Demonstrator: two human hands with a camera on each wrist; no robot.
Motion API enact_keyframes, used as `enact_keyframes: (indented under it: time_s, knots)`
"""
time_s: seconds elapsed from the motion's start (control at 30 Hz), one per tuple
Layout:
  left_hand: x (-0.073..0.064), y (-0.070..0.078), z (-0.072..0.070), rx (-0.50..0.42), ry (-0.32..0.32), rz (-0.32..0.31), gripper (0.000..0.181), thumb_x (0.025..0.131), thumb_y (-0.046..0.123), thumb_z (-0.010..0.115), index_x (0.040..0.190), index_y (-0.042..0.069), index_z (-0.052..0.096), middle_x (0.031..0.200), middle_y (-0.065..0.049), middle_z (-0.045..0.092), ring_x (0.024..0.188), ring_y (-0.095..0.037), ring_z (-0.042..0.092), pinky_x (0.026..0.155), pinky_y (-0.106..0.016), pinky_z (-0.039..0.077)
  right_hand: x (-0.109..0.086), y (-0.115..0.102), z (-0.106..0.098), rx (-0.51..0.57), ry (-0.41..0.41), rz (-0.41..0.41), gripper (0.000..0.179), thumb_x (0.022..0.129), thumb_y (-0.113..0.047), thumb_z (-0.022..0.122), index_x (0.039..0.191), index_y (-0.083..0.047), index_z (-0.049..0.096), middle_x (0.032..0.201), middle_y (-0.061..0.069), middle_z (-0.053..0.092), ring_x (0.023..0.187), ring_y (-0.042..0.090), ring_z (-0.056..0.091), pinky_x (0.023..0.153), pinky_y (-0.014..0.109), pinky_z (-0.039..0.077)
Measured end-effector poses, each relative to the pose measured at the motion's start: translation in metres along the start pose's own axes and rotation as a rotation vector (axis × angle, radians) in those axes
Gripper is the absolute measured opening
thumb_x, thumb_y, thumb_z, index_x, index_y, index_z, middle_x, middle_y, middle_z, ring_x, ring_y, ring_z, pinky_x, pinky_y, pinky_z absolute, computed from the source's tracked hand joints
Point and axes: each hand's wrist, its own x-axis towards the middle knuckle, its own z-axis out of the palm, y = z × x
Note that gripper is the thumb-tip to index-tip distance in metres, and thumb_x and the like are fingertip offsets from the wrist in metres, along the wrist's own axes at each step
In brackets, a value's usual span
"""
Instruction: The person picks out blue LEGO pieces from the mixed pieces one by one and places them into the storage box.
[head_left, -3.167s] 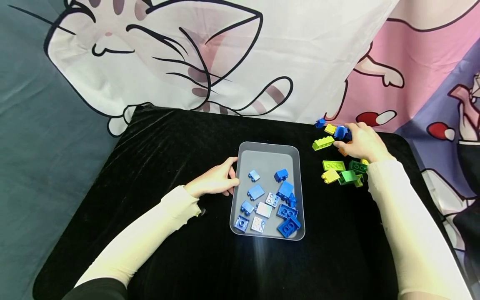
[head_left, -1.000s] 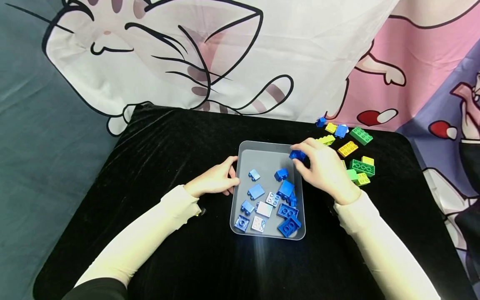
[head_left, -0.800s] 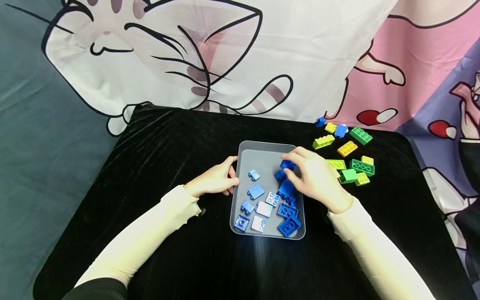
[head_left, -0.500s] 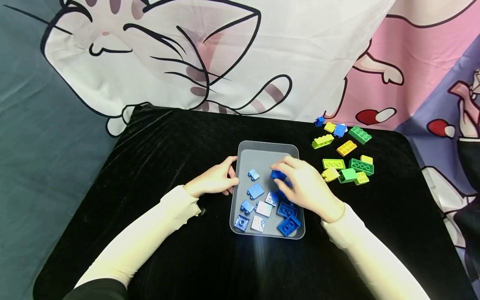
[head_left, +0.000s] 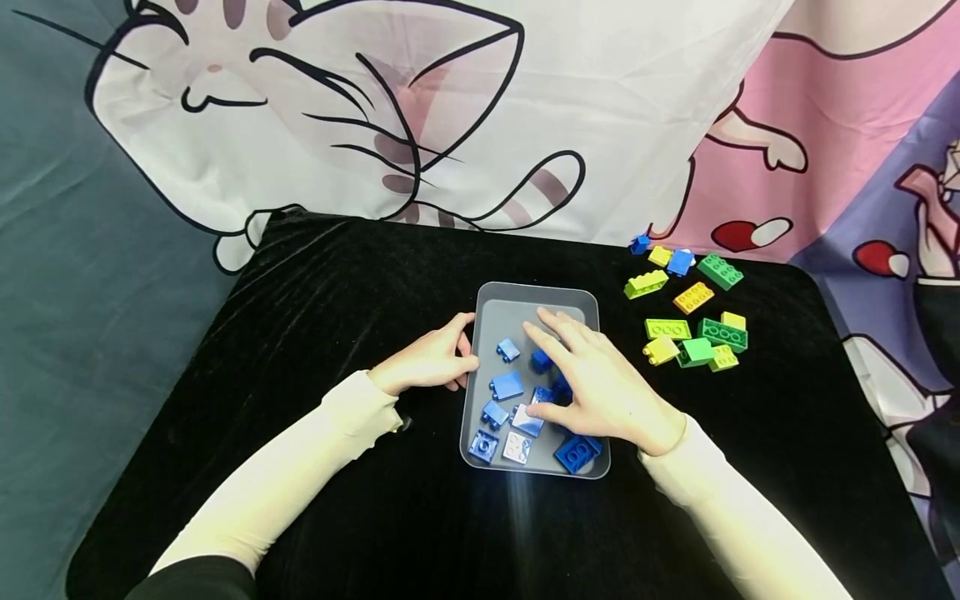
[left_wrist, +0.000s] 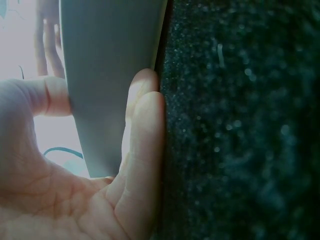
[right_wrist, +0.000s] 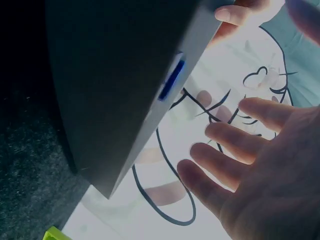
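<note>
A grey rectangular tray (head_left: 517, 312) holds blue toy building bricks, several of them loosely spread, such as a blue brick (head_left: 507, 385) and a pale one (head_left: 517, 447). My left hand (head_left: 431, 358) grips the tray's left side, thumb at the rim and fingers along the outer wall; the left wrist view shows the same thumb (left_wrist: 52, 95). Over the tray's right half hovers my right hand (head_left: 600, 383), fingers straight and spread with nothing between them. It hides some bricks there. In the right wrist view its fingers (right_wrist: 230, 170) stand apart beside the tray wall.
To the right of the tray lie loose bricks: a dark green brick (head_left: 723, 334), a yellow brick (head_left: 661, 350), an orange-yellow brick (head_left: 693, 297) and others. A blue brick (head_left: 681, 262) lies farther back. Black cloth (head_left: 360, 283) covers the table, with a printed curtain (head_left: 600, 100) behind.
My right hand has brought a blue brick from the pile on the right into the tray and let it go. Its fingers have spread, and some bricks have shifted slightly. The left hand stays put.
</note>
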Motion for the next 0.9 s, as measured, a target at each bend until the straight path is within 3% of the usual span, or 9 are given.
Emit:
enact_keyframes:
  time_s: [0.07, 0.13, 0.6, 0.9]
  knots:
    - [0.000, 0.001, 0.000, 0.002, 0.001, 0.000, 0.081, 0.090, 0.018, 0.063, 0.161, 0.017, 0.026, 0.101, -0.007, 0.065, 0.068, -0.017, 0.073, 0.058, -0.032, 0.063, -0.002, 0.000, -0.001, -0.006, -0.028, 0.013, 0.103, 0.082, -0.066, 0.075, 0.164, -0.022, 0.031, 0.172, 0.012, 0.025, 0.156, 0.040, 0.030, 0.119, 0.066, 0.036]
    - [-0.001, 0.001, 0.000, 0.003, 0.002, -0.003, 0.081, 0.090, 0.018, 0.063, 0.161, 0.018, 0.025, 0.101, -0.007, 0.065, 0.068, -0.017, 0.073, 0.058, -0.032, 0.063, -0.003, 0.002, -0.001, -0.012, -0.031, 0.015, 0.105, 0.082, -0.067, 0.075, 0.164, -0.022, 0.029, 0.172, 0.013, 0.022, 0.157, 0.041, 0.027, 0.120, 0.067, 0.034]
    - [0.000, 0.000, 0.000, 0.005, -0.001, -0.003, 0.081, 0.090, 0.019, 0.063, 0.162, 0.018, 0.025, 0.101, -0.007, 0.064, 0.069, -0.016, 0.073, 0.059, -0.032, 0.063, -0.001, 0.025, -0.012, -0.037, -0.010, 0.068, 0.105, 0.080, -0.066, 0.077, 0.162, -0.017, 0.033, 0.171, 0.016, 0.025, 0.155, 0.043, 0.031, 0.121, 0.068, 0.032]
    - [-0.001, 0.000, 0.001, 0.001, 0.000, -0.009, 0.081, 0.090, 0.019, 0.063, 0.162, 0.019, 0.025, 0.102, -0.007, 0.064, 0.069, -0.017, 0.073, 0.059, -0.032, 0.063, 0.006, 0.056, -0.027, -0.079, -0.003, 0.157, 0.103, 0.082, -0.062, 0.078, 0.162, -0.015, 0.033, 0.170, 0.018, 0.026, 0.153, 0.047, 0.032, 0.119, 0.071, 0.031]
